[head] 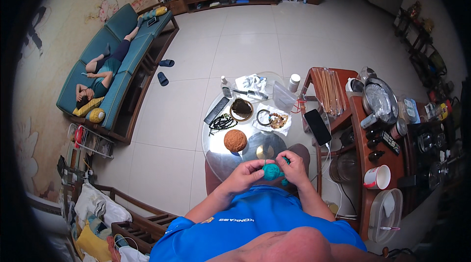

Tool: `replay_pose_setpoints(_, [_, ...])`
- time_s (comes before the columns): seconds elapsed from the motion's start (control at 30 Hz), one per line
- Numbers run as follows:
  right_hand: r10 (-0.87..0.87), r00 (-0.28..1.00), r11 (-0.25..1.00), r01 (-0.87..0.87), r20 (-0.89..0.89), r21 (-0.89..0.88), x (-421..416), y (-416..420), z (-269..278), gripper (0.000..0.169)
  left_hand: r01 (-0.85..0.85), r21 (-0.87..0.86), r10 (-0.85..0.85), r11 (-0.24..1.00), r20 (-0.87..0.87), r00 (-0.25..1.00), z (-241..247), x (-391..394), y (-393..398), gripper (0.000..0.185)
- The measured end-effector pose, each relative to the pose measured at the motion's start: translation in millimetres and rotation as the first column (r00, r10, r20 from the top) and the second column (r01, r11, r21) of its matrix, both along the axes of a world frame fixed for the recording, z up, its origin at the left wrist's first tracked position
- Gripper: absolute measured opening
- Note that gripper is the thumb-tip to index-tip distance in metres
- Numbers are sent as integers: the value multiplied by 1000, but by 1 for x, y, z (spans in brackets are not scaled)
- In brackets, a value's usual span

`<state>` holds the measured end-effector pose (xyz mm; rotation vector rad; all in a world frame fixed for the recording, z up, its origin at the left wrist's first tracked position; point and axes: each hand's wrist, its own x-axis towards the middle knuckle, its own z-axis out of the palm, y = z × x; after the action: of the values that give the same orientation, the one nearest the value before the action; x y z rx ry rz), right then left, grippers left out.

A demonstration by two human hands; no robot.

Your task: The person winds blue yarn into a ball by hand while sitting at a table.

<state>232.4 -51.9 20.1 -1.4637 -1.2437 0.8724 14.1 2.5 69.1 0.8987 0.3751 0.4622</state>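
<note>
My left hand (248, 175) grips a teal ball of yarn (271, 172) from its left side, above my lap. On the right, my right hand (294, 168) pinches teal yarn (286, 160) between thumb and fingers. A smaller bit of teal yarn (284, 182) hangs below that hand. Just beyond my hands, an orange-brown ball of yarn (235, 140) rests on the round glass table (217, 162). A dark bead string (223, 122) and a bead bracelet (279, 121) on white tissue lie farther back on the glass.
A remote control (216, 110), a small bowl (241, 109) and a white bottle (294, 82) stand on the table. To the right are a charging smartphone (318, 127), a bundle of sticks (327, 91) and a mug (377, 177). Someone lies on the teal sofa (127, 47).
</note>
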Motion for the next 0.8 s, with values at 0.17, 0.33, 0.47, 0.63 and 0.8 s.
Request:
replay_pose_setpoints(0.17, [-43, 994, 999, 40, 102, 35, 0, 0, -4, 20, -119, 20, 120, 993, -79, 990, -8, -2, 0, 41])
replay_pose_setpoints(0.33, [89, 982, 995, -94, 166, 20, -8, -6, -3, 18, -368, 80, 374, 926, -73, 925, -27, 5, 2, 38])
replay_pose_setpoints(0.47, [281, 931, 957, -289, 233, 1, -18, -18, 24, 17, -319, 663, 589, 677, -229, 775, -18, 11, 0, 37])
replay_pose_setpoints(0.63, [264, 927, 960, -280, 265, 24, -10, -17, 49, 19, 3, 936, 444, 351, -169, 880, -28, 10, 0, 39])
replay_pose_setpoints(0.8, [207, 963, 971, -224, 170, 83, 8, -4, 43, 19, 120, 576, 102, 808, -337, 936, -9, 9, -7, 53])
